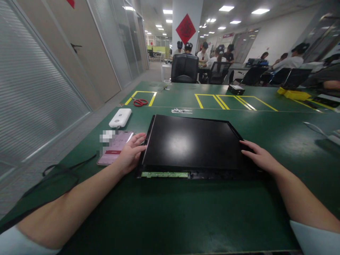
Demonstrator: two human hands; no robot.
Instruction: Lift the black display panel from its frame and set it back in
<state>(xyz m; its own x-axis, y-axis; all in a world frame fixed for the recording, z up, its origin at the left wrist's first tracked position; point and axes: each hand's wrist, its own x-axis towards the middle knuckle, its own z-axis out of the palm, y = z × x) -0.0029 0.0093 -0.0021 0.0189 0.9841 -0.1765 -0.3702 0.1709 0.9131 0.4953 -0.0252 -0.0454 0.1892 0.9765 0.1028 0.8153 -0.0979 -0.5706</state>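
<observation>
A black flat display panel (196, 143) lies face up on the green table, seated in a thin black frame. A strip of green circuit board (164, 175) shows along its near edge at the left. At the panel's left edge, my left hand (130, 153) grips the side, with its fingertips on the rim. My right hand (259, 156) holds the opposite edge, two fingers resting at the rim and the rest hidden from view. Beside my left hand lies a phone (120, 141) with a lit pink screen, partly blurred out.
A white power bank (120, 118) sits beyond the phone, and a black cable (66, 170) trails leftward. Red-handled scissors (140, 102), small white pieces (181, 111) and a black box (236, 89) lie farther back. Several people sit beyond a black chair (185, 68).
</observation>
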